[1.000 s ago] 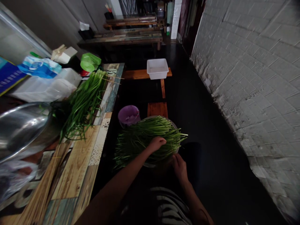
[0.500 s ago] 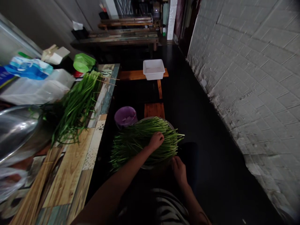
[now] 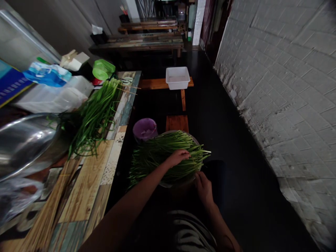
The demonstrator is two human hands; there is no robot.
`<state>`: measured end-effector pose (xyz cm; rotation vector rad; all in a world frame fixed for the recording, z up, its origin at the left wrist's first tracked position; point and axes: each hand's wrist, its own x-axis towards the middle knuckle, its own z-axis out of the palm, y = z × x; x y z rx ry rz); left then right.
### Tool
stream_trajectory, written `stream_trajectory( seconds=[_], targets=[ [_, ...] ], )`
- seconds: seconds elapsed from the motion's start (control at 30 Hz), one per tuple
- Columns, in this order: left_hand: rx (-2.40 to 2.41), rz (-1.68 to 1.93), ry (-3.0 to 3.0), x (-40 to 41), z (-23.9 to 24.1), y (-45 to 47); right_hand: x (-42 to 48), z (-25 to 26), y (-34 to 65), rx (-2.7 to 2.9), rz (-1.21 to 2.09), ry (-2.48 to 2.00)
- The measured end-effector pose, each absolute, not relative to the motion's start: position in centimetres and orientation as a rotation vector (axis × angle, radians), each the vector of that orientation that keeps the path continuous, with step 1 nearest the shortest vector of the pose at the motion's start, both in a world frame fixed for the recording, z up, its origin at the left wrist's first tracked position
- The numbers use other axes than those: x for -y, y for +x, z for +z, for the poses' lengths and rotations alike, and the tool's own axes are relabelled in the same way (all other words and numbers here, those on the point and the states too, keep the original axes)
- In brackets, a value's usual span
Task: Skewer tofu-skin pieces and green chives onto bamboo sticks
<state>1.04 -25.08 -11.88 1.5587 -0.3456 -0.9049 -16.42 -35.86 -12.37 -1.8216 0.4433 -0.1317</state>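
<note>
A large heap of green garlic chives (image 3: 160, 147) lies across a round basin (image 3: 195, 140), with the pale cut ends toward the right. My left hand (image 3: 180, 157) rests over the stalks near those ends, its fingers stretched out to the right and holding nothing that I can see. By the basin's near right rim is my right hand (image 3: 203, 187), fingers curled closed; what they hold, if anything, is hidden. A purple bucket (image 3: 145, 128) with some pale scraps inside stands just behind the heap on the left.
On the table (image 3: 105, 175) at left lie another bunch of chives (image 3: 94, 115), bamboo skewers (image 3: 52, 199), scissors (image 3: 127, 80) and a steel bowl (image 3: 28, 140). A white tub (image 3: 177, 77) sits on a wooden bench (image 3: 154, 84) ahead. A brick wall (image 3: 283, 87) runs along the right.
My left hand has shifted slightly right over the stalks, its fingers going from curled to stretched. My right hand stays by the rim. The whole view has swung slightly left.
</note>
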Motion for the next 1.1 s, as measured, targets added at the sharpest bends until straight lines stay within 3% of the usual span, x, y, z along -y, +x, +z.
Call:
stream_trajectory(
  seconds=[0.43,1.1],
  targets=[
    [0.147,-1.032,1.377,25.3,-10.1,0.2,35.5,-11.9,-16.1,-0.421,-0.154,-1.851],
    [0.539,-1.233,1.547,24.6,-8.0,1.6,37.0,-9.9,-13.7,-0.316,-0.189,-1.975]
  ],
)
